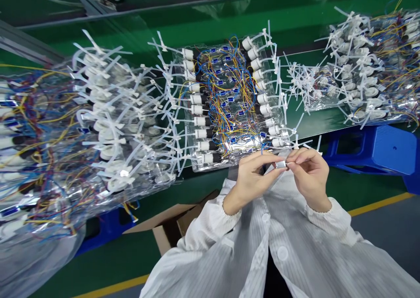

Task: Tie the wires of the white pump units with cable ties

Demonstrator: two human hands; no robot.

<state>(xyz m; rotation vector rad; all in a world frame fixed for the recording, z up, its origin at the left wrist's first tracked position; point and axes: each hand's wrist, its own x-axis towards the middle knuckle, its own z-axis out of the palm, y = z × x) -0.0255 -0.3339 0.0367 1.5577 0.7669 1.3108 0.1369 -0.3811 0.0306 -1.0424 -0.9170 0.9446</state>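
A green workbench (210,24) crosses the view at a slant, with a grey floor (387,232) and a yellow floor stripe (380,204) along its near side. Heaped along the bench are clear plastic bags of wired assemblies: a large, blurred heap (108,131) at the left, a flatter middle bag (226,101), and another heap (364,70) at the right. The middle bag holds 2 rows of white cylinders (197,99) with black ends, facing outward on either side of a tangle of blue, yellow and red wires (226,75). Small blue components (230,99) sit among the wires, and white cable ties (278,88) bristle from the bags.

An open cardboard box (170,221) stands near the person's left arm, and a blue plastic stool (370,151) stands to the right. The person wears a white striped smock (229,250) with white buttons.

The left hand (254,180) and right hand (310,175) meet in front of the chest, just below the near corner of the middle bag. Both hands pinch a small silver metal part (280,164) between thumb and forefinger, with the other fingers curled close together. The part is held in the air.
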